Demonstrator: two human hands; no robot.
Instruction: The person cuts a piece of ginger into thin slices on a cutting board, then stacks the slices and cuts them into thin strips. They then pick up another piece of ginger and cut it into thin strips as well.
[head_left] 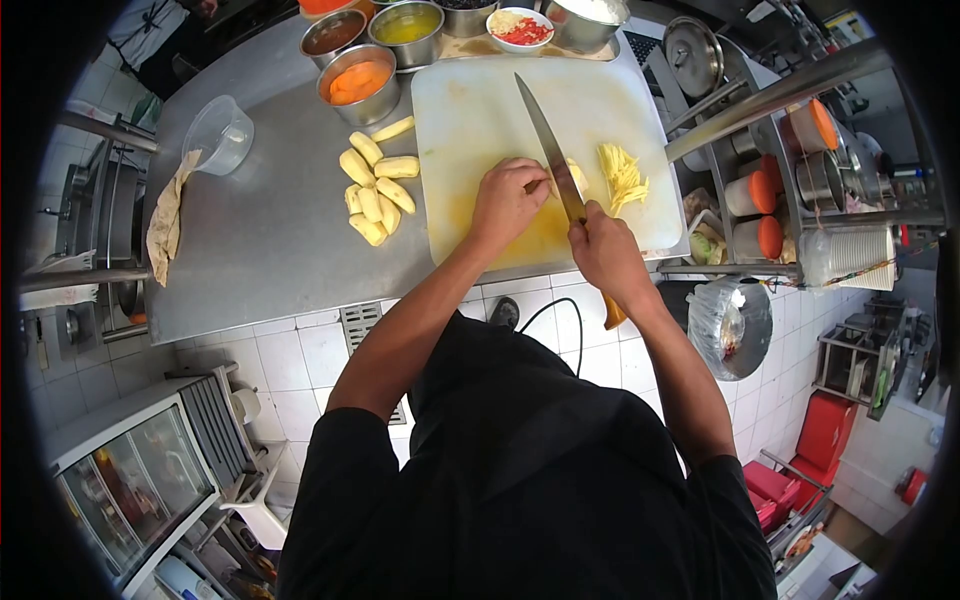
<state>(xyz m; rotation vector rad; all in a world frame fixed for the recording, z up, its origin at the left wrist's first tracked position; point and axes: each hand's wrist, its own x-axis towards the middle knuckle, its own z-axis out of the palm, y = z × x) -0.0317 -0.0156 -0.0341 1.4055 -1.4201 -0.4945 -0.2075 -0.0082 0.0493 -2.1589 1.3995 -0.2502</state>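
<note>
My right hand (607,250) is wrapped round the handle of a long knife (549,140), its blade pointing up and left across the white cutting board (470,110). Just left of the blade, my left hand (512,200) has its fingers curled together; what they press or hold is hidden. A pale yellow piece (576,177) shows just right of the blade. Thin yellow strips (622,178) lie in a pile on the right part of the board. Several peeled yellow pieces (370,203) rest on the metal table beside the board's left edge.
Metal bowls, one with orange slices (359,84), and a white bowl with red pieces (520,30) stand behind the board. A clear plastic tub (220,135) and a brown cloth (170,218) are at the left. A metal rail (780,97) crosses at the right.
</note>
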